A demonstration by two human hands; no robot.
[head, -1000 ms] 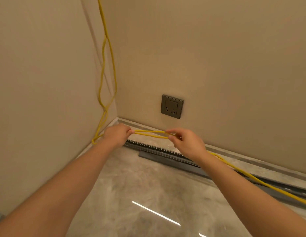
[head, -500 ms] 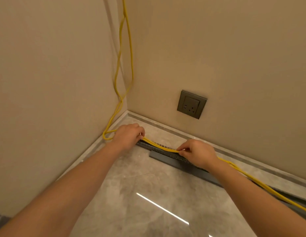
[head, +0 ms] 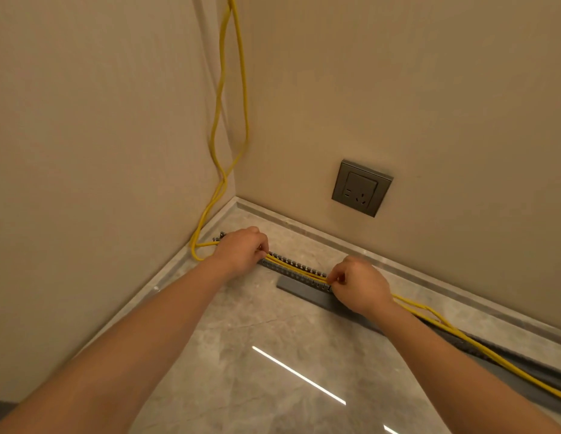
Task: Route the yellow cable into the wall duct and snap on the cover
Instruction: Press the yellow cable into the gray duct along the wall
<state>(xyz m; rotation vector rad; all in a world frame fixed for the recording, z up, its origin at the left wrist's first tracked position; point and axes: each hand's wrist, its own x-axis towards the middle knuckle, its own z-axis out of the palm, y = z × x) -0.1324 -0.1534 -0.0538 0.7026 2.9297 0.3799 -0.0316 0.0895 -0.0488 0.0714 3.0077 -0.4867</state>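
A doubled yellow cable hangs down the wall corner, loops on the floor and lies along the slotted grey duct, which sits on the floor near the back wall. My left hand grips the cable at the duct's left end. My right hand pinches the cable farther right, down at the duct's comb fingers. Past my right wrist the cable runs on toward the lower right. The flat grey cover strip lies on the floor just in front of the duct.
A grey wall socket is set in the back wall above the duct. A grey stone skirting runs along both walls. The floor is polished grey tile with a bright light streak.
Both hands have lowered the cable from above the duct down into it. The view has shifted so that the corner and socket sit farther right.
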